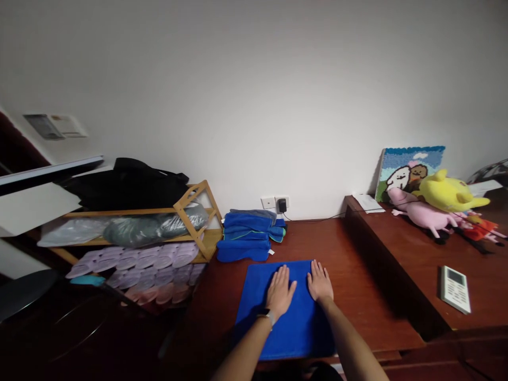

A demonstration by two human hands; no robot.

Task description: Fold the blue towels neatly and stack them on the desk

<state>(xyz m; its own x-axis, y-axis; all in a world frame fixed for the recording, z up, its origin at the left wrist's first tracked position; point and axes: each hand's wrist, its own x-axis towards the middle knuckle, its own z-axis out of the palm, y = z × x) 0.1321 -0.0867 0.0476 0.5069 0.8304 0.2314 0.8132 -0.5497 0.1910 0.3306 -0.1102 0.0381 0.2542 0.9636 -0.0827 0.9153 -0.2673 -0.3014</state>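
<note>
A blue towel (296, 333) lies spread flat on the reddish-brown wooden table (353, 275), reaching its front edge. My left hand (281, 290) rests palm down on the towel's upper middle, fingers stretched out, a watch on the wrist. Over the towel's right edge, near its far corner, my right hand (319, 281) lies flat with its fingers extended. Neither hand grips anything. Behind the towel, by the wall, several rolled or folded towels (244, 251) sit in a stack, mostly blue with a grey one at the back.
Left of the table stands a wooden rack (198, 211) with slippers (159, 256) and a black bag (135, 182). On the higher surface at right are plush toys (448, 193), a picture (413, 169) and a white remote-like device (455, 289). A black plug (282, 205) sits in the wall socket.
</note>
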